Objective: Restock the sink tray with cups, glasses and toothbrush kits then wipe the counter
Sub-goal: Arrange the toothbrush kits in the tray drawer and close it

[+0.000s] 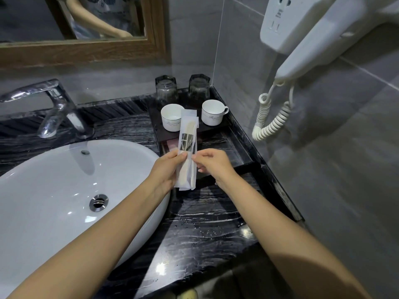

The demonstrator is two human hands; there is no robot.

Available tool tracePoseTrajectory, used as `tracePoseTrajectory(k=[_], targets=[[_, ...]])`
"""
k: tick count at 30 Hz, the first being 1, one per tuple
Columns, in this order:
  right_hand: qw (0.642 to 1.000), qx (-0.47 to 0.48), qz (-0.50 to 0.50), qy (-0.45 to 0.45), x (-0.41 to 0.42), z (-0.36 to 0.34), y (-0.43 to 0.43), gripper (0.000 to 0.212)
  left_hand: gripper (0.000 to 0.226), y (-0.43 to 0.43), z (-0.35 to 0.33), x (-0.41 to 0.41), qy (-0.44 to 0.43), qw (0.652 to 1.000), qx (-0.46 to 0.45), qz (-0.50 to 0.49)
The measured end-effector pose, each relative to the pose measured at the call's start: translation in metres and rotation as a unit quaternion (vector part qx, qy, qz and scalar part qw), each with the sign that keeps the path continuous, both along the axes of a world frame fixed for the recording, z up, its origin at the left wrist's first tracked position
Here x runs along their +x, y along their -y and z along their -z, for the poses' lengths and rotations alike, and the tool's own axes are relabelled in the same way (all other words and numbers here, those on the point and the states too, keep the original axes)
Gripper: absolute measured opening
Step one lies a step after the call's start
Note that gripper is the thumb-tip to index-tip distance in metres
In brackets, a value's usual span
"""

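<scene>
Above the wet black table (pixel 205 223), the left hand (pixel 166 169) grips the lower half of the toothbrush kits (pixel 188 134), while the right hand (pixel 212 164) pinches their right edge. The kits stand upright over the near end of the tray (pixel 241 152). They look light, with thin, slippery wrappers around stiff brushes, so they are best pinched flat at mid-length. Their dark label shows no readable words. Two white cups (pixel 171 120) farther back carry script starting with "R", which is otherwise too small to read. Two upturned glasses (pixel 166 88) are farthest.

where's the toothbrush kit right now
In the head view's centre, the toothbrush kit is held between the left hand and right hand, over the tray, just right of the sink.
</scene>
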State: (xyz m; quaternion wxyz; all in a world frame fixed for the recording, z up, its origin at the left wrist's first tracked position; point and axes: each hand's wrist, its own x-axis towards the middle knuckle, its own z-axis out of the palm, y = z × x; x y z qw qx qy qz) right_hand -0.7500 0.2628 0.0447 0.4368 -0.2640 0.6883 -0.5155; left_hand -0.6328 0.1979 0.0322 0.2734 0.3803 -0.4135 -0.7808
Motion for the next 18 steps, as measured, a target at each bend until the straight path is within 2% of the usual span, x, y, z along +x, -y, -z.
tracePoseTrajectory(k=[4, 9, 18], targets=[[1.000, -0.016, 0.006, -0.009, -0.001, -0.002, 0.006, 0.015, 0.020, 0.004, -0.001, 0.003, -0.023, 0.999, 0.016, -0.020], [1.000, -0.012, -0.011, -0.023, -0.003, -0.006, 0.013, 0.013, 0.023, 0.009, 0.001, 0.005, -0.017, 0.999, 0.009, -0.037], [0.994, -0.013, 0.001, -0.110, -0.011, -0.014, 0.021, 0.010, 0.025, 0.023, 0.005, 0.014, -0.013, 0.996, 0.035, -0.078]])
